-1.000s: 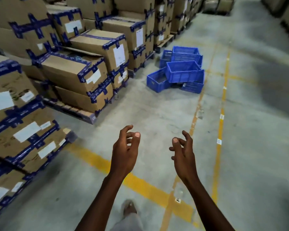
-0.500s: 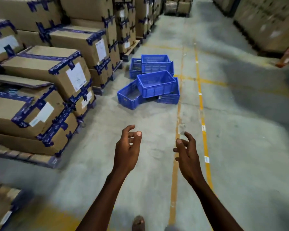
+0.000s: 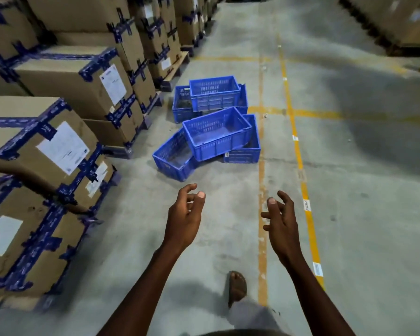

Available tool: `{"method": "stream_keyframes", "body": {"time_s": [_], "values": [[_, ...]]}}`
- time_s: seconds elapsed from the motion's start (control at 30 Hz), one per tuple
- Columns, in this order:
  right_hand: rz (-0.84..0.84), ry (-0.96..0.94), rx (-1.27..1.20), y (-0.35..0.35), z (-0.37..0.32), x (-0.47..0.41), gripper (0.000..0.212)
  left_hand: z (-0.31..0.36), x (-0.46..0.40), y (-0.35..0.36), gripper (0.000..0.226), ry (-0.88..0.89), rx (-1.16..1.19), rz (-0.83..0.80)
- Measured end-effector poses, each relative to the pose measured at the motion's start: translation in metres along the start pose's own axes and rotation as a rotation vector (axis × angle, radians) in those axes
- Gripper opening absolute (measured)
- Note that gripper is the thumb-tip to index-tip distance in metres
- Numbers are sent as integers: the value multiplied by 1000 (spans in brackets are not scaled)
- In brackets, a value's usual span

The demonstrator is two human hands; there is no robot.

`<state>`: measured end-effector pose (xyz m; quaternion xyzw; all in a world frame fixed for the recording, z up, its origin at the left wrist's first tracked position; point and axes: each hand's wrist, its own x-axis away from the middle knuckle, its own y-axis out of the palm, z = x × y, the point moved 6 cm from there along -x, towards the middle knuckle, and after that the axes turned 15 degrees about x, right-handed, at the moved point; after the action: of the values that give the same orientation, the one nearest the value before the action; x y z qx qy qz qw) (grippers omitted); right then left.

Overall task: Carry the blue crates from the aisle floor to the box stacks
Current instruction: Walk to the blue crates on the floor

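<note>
Person is closing in on crates (image 3: 216,134); left hand (image 3: 183,220) and right hand (image 3: 280,224) are reaching, fingers released, nothing grasped yet.

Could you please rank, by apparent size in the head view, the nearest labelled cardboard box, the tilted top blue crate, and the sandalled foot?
1. Nearest labelled cardboard box, though nearness to the camera inflates it.
2. Tilted top blue crate.
3. Sandalled foot.
</note>
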<state>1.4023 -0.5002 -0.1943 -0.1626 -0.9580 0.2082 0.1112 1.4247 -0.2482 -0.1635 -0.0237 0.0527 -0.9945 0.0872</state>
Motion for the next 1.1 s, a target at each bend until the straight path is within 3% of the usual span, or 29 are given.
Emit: {"method": "stream_keyframes", "body": {"time_s": [0.2, 0.47, 0.83, 1.0, 1.1], "values": [[-42, -2, 21, 10, -52, -156, 61, 21, -138, 39, 44, -5, 1, 51], [-96, -90, 91, 74, -103, -367, 41, -7, -335, 63, 36, -54, 46, 203], [-156, -17, 260, 166, -135, -625, 73, -31, -605, 93, 52, -148, 122, 270], [-169, -18, 284, 198, -145, -720, 78, -45, -701, 112, 62, -210, 118, 296], [-211, -14, 325, 220, -141, -779, 65, -63, -749, 121, 52, -259, 108, 327]]}}
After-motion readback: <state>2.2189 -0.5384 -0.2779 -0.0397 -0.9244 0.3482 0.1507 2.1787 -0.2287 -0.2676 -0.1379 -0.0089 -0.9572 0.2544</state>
